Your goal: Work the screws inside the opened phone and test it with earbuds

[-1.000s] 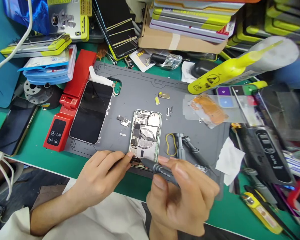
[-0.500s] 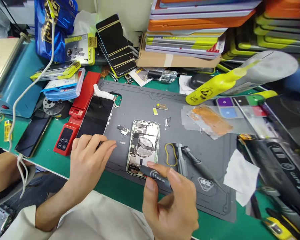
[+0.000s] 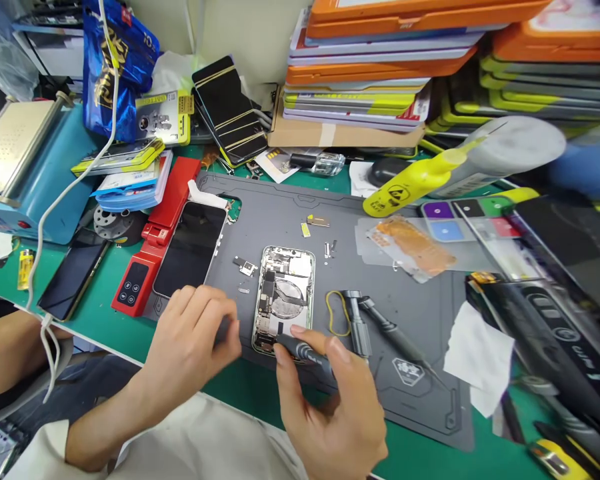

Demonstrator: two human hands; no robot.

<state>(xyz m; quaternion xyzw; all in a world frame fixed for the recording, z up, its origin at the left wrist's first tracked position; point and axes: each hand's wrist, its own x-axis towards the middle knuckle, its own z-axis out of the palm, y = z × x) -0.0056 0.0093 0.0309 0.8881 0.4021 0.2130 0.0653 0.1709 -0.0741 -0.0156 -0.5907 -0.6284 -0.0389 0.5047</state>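
An opened smartphone lies face-up on the grey mat, its inner boards and round coil exposed. My right hand grips a dark grey screwdriver between thumb and fingers. The tool slants over the phone's lower end; whether its tip touches cannot be seen. To the left of the phone, my left hand is raised with thumb and index finger pinched together; anything between them is hidden or too small to make out. A detached black screen rests just beyond it, beside small metal parts.
A red device with buttons lies left of the screen. Two more tools, including a second screwdriver, and a yellow rubber band are right of the phone. A yellow bottle stands behind. Another person's knee shows at left.
The view has shifted slightly. My left hand's fingers have curled from a stretched pinch into a rounder one, closer to the phone. My right hand keeps the screwdriver over the phone's lower end.
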